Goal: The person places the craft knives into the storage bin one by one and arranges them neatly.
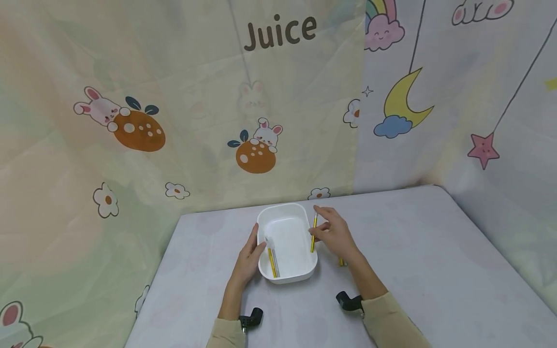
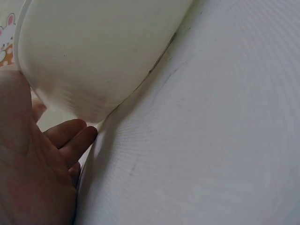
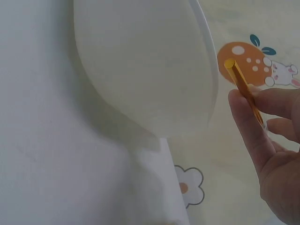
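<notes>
A white rectangular tray [image 1: 289,232] with rounded corners sits on the table. My left hand [image 1: 248,258] holds its left side, thumb over the rim and fingers along the outside wall; in the left wrist view two fingers [image 2: 75,140] lie by its underside. Between thumb and fingers, my right hand [image 1: 337,236] pinches a slim gold pen-like tool [image 1: 313,237] at the tray's right rim. In the right wrist view this gold tool [image 3: 239,79] has a ridged grip and a pale far end. Inside the tray, at left, lie a similar gold tool [image 1: 272,263] and a silver one [image 1: 276,266].
More gold pieces [image 1: 341,262] lie on the table, partly hidden by the right forearm. The white-covered table [image 1: 426,261] meets a printed cloth backdrop [image 1: 204,159] at its back edge. Black wrist cameras [image 1: 348,301] are worn on both forearms.
</notes>
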Demonstrator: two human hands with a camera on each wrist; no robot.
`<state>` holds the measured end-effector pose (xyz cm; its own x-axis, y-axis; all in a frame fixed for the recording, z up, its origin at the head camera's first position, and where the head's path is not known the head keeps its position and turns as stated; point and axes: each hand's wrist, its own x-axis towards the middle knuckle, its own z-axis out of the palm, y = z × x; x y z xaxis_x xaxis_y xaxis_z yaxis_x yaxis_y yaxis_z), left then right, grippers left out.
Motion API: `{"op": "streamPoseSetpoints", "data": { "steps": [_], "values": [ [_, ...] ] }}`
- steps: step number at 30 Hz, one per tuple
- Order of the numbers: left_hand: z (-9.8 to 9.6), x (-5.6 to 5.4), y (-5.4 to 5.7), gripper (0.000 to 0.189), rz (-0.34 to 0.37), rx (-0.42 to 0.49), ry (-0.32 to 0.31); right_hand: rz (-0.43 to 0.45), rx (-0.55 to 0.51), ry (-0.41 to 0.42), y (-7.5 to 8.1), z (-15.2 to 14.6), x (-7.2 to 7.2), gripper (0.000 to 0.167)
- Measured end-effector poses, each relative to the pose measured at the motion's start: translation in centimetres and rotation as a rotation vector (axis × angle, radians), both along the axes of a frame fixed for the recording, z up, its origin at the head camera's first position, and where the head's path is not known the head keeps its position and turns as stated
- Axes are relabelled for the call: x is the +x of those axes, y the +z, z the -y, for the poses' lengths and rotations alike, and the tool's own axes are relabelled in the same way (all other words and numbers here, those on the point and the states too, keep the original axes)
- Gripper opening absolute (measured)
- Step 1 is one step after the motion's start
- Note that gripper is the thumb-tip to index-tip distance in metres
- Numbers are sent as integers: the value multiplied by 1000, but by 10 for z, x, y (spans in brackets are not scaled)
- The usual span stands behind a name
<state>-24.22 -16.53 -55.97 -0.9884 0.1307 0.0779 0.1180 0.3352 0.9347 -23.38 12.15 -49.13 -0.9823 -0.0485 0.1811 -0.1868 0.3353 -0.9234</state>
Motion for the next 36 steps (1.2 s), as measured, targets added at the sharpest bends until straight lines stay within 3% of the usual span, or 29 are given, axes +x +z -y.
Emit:
{"op": "streamPoseSetpoints", "data": {
  "steps": [13, 36],
  "values": [
    [1, -1, -2, 65, 10, 9, 1, -10, 44, 52, 6, 27, 4, 76],
    [1, 0, 0, 64, 29, 5, 10, -34, 126, 114, 3, 63, -1, 73]
  ]
}}
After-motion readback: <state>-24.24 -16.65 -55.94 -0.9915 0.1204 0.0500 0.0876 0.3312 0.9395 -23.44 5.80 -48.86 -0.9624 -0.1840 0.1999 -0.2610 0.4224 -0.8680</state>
